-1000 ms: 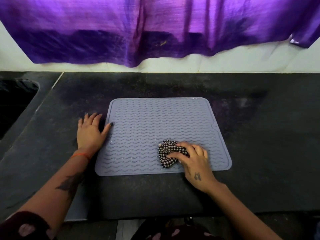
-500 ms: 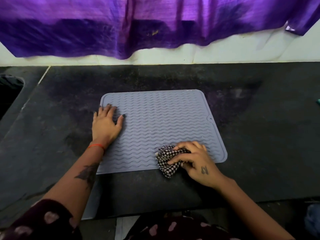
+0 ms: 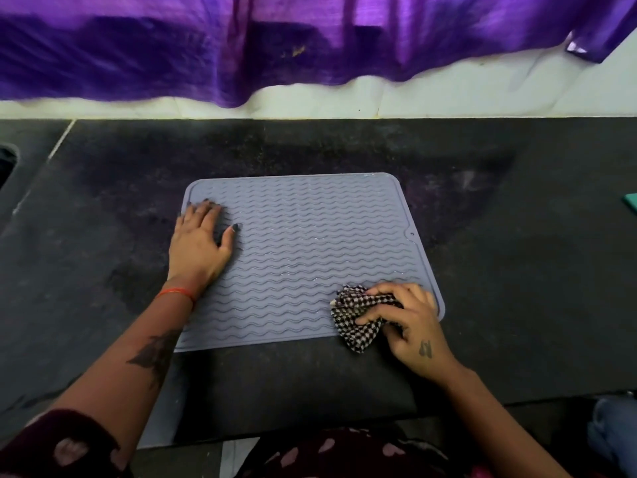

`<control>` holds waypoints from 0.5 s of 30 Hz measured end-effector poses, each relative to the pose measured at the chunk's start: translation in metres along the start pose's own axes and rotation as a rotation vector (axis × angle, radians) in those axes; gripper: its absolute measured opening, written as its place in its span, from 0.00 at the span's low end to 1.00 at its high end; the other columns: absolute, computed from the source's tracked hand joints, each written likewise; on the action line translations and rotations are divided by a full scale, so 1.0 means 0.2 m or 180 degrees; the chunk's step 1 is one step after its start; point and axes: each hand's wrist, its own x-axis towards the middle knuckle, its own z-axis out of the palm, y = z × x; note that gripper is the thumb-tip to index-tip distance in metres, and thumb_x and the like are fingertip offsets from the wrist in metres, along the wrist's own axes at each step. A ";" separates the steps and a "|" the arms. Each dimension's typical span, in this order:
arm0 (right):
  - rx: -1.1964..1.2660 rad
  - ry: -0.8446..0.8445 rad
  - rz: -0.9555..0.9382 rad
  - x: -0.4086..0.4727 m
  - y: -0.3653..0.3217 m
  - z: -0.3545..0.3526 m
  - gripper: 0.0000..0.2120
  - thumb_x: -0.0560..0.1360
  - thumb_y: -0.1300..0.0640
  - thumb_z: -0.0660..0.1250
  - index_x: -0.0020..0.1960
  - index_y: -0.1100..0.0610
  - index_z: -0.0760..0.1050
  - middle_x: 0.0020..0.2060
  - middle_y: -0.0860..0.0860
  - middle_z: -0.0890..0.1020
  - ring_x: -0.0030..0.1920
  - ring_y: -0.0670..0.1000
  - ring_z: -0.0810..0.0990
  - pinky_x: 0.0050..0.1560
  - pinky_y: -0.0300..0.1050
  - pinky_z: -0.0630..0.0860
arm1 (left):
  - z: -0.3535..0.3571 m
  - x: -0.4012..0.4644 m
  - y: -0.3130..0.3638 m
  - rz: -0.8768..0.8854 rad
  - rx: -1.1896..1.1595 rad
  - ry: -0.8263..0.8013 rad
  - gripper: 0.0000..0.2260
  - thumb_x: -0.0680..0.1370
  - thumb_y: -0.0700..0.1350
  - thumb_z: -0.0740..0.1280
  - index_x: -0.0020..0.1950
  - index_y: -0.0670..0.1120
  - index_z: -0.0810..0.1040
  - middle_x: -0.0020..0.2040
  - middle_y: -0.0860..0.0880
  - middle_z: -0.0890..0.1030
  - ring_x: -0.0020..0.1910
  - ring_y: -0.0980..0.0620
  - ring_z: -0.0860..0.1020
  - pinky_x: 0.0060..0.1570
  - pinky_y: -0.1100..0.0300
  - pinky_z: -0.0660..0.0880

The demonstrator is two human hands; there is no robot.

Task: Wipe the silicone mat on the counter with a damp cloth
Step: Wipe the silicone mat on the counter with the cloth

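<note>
A grey silicone mat [image 3: 310, 257] with wavy ridges lies flat on a dark stone tabletop [image 3: 517, 270], well back from the near edge, as a person wipes it with a black-and-white checked cloth [image 3: 358, 322]. The right hand [image 3: 410, 326] grips the bunched cloth at the mat's near right corner, fingers [image 3: 372, 317] curled over the fabric, part of which hangs past the mat's near edge onto the tabletop. The left hand [image 3: 200, 243] lies flat on the mat's far left part, fingers straight and close together, thumb spread to the right, holding nothing; an orange thread bracelet [image 3: 175, 293] circles its wrist. A purple curtain [image 3: 310, 39] hangs along the white wall [image 3: 448, 98] behind the tabletop, its hem clear of the stone. At the far left edge a dark sink opening [image 3: 7, 163] is just visible, and at the right edge a small teal object [image 3: 630, 203] lies on the tabletop, cut off by the frame so its kind cannot be told. Nothing lies on the mat between the two hands. Compared with half a second ago, the right hand and cloth have slid rightward along the mat's near edge to the corner, while the left hand has kept its place pressing on the mat's left side.
</note>
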 end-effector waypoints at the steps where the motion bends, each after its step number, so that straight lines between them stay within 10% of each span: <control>1: -0.0007 -0.0049 0.0016 0.01 0.01 0.00 0.24 0.60 0.67 0.65 0.45 0.40 0.79 0.55 0.37 0.75 0.55 0.45 0.69 0.58 0.40 0.58 | 0.00 0.00 0.01 0.0015 -0.0025 -0.0022 0.29 0.74 0.57 0.53 0.71 0.43 0.68 0.72 0.42 0.66 0.73 0.41 0.60 0.73 0.48 0.53; 15: -0.0255 -0.0687 -0.0015 0.36 0.09 -0.06 0.26 0.62 0.69 0.64 0.48 0.39 0.78 0.56 0.44 0.75 0.56 0.51 0.70 0.53 0.47 0.59 | -0.01 -0.01 0.02 -0.0028 0.0001 -0.0077 0.28 0.76 0.57 0.53 0.71 0.43 0.68 0.72 0.42 0.66 0.73 0.42 0.61 0.73 0.50 0.53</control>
